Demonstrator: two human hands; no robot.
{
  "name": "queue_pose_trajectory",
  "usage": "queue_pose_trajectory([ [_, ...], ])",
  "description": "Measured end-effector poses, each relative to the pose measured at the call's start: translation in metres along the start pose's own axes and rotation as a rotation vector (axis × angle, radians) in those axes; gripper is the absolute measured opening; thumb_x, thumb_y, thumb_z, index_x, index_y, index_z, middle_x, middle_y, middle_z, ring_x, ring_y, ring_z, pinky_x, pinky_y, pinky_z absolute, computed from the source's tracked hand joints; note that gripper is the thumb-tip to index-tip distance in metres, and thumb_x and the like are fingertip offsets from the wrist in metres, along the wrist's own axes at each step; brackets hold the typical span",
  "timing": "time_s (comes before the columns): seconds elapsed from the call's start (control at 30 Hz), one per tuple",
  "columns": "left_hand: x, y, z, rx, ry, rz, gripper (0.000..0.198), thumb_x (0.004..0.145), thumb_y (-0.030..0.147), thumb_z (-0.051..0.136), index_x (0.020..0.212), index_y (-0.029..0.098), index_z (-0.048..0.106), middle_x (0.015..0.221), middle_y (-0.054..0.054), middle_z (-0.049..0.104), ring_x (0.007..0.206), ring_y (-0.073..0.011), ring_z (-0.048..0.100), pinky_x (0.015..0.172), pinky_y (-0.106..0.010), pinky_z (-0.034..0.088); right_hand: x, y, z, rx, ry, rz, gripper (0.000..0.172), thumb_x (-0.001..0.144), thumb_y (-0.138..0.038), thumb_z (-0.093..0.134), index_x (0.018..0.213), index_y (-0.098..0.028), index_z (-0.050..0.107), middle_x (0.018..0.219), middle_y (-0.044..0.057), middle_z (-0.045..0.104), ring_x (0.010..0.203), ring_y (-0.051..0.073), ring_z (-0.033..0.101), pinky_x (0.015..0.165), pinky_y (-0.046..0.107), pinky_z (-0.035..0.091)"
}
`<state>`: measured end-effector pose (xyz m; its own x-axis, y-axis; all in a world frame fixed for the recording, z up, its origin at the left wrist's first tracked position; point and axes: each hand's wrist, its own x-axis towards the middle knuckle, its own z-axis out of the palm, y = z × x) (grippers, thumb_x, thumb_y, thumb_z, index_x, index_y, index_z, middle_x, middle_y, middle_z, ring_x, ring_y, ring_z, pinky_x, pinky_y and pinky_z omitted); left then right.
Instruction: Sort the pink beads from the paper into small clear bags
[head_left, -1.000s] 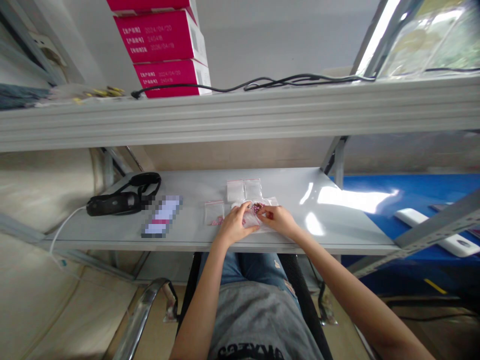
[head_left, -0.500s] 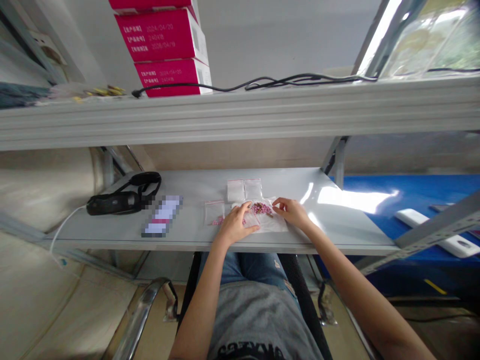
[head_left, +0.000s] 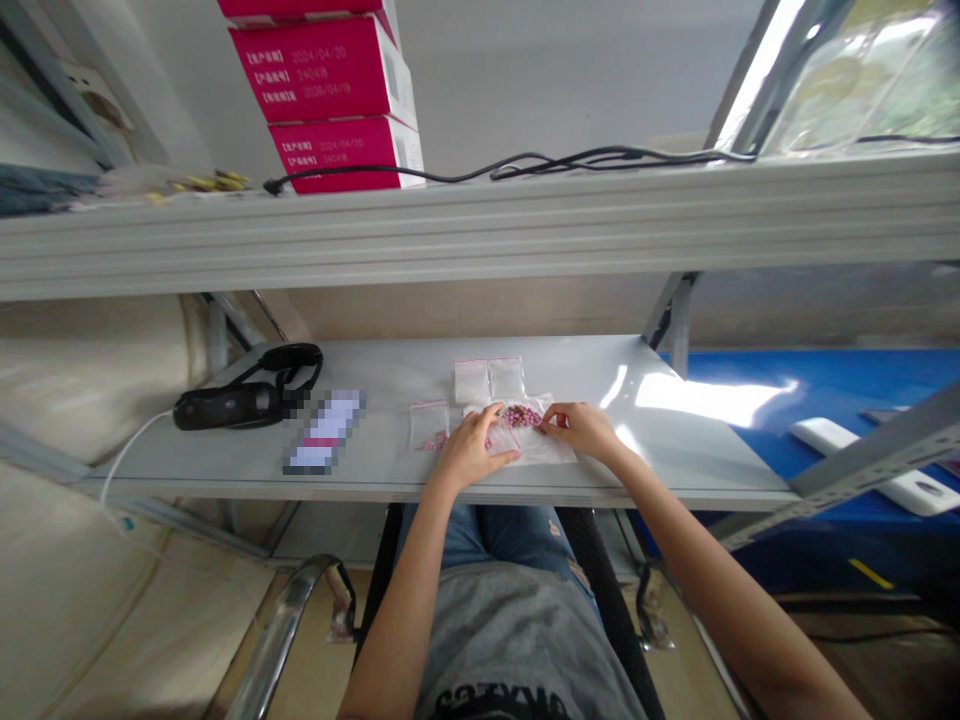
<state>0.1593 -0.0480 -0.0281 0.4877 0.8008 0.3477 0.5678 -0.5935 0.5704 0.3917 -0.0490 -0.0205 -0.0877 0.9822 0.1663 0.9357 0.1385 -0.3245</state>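
Observation:
A small heap of pink beads (head_left: 523, 415) lies on a clear plastic bag (head_left: 544, 449) on the grey table (head_left: 660, 440). My left hand (head_left: 469, 448) rests on the bag's left side, fingers curled and pinching a small clear bag (head_left: 498, 437). My right hand (head_left: 581, 430) reaches in from the right, its fingertips pinched together at the edge of the beads. Another small bag (head_left: 429, 424) with a few pink beads lies left of my left hand. Two small clear bags (head_left: 488, 379) lie just beyond the heap.
A black device with a strap (head_left: 244, 397) and a blurred card (head_left: 325, 431) lie on the table's left part. Pink boxes (head_left: 334, 95) and a black cable (head_left: 570, 160) sit on the shelf above. A blue surface (head_left: 810, 390) with a white object (head_left: 870, 462) lies to the right.
My right hand first drew away to the right from the beads, then came back left to the heap's edge. My left hand has stayed in place.

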Motion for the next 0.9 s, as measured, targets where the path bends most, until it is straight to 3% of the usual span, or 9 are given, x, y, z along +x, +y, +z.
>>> queue_pose_trajectory([
  [0.4,0.0,0.0,0.0,-0.005,0.014,0.008,0.071,0.068,0.04,0.068,0.129,0.025,0.035,0.113,-0.007,0.057,0.105,-0.023,0.053,0.092,-0.039,0.043,-0.001,-0.007,-0.001,0.112,0.029,-0.009,0.022,0.078,-0.038,0.054,0.081,-0.022,0.069,0.069,0.003,0.068,0.056,0.014,0.055,0.05,0.023,0.03],
  [0.57,0.0,0.001,0.0,0.007,0.017,0.006,0.072,0.069,0.039,0.068,0.13,0.025,0.034,0.115,-0.008,0.056,0.106,-0.0233,0.053,0.091,-0.039,0.043,-0.003,-0.02,0.001,0.242,0.035,-0.109,0.021,0.079,-0.031,0.05,0.079,-0.02,0.067,0.066,0.002,0.064,0.054,0.012,0.051,0.05,0.022,0.031],
  [0.77,0.0,0.0,0.001,0.02,0.01,0.008,0.072,0.069,0.037,0.068,0.131,0.025,0.033,0.117,-0.008,0.054,0.107,-0.0234,0.053,0.092,-0.038,0.043,-0.008,-0.04,0.009,0.299,0.017,-0.123,0.024,0.08,-0.034,0.05,0.085,-0.02,0.068,0.063,0.002,0.062,0.053,0.012,0.05,0.05,0.022,0.032],
  [0.9,0.0,0.0,0.0,0.017,0.002,0.015,0.072,0.07,0.037,0.067,0.131,0.024,0.032,0.117,-0.008,0.054,0.108,-0.0235,0.052,0.093,-0.039,0.042,-0.008,-0.039,0.01,0.288,-0.013,-0.145,0.024,0.08,-0.033,0.05,0.092,-0.021,0.068,0.071,0.003,0.066,0.057,0.013,0.053,0.053,0.022,0.034],
])
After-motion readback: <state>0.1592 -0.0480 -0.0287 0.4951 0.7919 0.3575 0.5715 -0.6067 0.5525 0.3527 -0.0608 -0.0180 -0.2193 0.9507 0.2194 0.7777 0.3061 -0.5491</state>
